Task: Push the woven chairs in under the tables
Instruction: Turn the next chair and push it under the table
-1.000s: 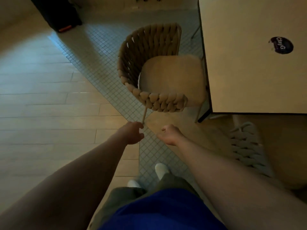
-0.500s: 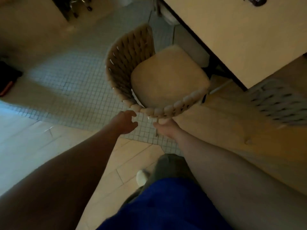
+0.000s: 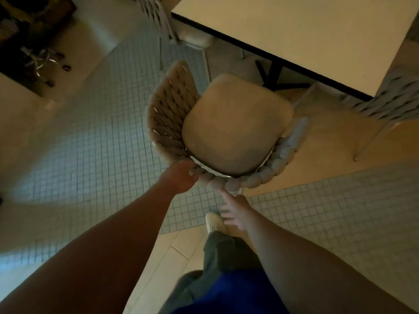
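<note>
A woven chair (image 3: 172, 114) with a tan seat cushion stands on the floor in front of me, its seat pointing toward a pale table (image 3: 306, 35) with a dark edge. The seat's front reaches only near the table's edge. My left hand (image 3: 179, 177) grips the braided rim at the chair's back left. My right hand (image 3: 234, 208) hovers just below the rim with fingers spread, one fingertip near the weave, holding nothing.
A second woven chair (image 3: 390, 98) stands at the table's right side, a third (image 3: 158, 17) at the far left corner. A dark table leg (image 3: 272, 73) shows under the top. A dark cabinet (image 3: 34, 41) stands at the far left. My shoe (image 3: 213, 223) is on the tiles.
I have stepped closer and turned. My left hand closed on the chair's back rim. My right hand came off the rim and opened below it.
</note>
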A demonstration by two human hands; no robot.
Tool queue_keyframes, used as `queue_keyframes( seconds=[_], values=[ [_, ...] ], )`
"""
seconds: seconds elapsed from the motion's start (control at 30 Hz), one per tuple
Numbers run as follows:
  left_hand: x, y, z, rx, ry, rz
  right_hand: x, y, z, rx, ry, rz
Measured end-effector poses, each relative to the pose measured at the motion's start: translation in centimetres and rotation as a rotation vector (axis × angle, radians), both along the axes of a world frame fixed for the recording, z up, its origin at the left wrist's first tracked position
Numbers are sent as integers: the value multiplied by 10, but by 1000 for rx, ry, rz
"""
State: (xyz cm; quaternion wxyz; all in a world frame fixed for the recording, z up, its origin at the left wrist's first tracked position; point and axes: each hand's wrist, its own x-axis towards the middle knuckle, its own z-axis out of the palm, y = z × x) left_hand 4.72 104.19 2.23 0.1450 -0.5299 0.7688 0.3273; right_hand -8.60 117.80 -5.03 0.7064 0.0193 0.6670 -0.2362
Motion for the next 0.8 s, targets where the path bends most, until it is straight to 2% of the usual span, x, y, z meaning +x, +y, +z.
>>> queue_keyframes(
  seconds=[0.13, 0.3, 0.37, 0.5, 0.6, 0.7, 0.8],
  values=[
    [37, -39, -2, 33, 9, 168, 39, -27, 3, 35, -95, -267],
    [61, -89, -14, 132, -8, 214, 85, -63, 6, 39, -80, -635],
    [64, -111, -26, 210, 43, 296, 95, -80, 1, 30, -61, -786],
    [72, -146, -58, 424, 212, 674, 108, -105, -21, 40, 37, -1122],
    [84, -161, -83, 604, 272, 856, 122, -109, -38, 50, 102, -1284],
    [98, -173, -106, 730, 312, 930, 128, -111, -52, 31, 112, -1396],
    [98, -186, -128, 839, 438, 928, 122, -115, -64, -41, 68, -1483]
  ],
)
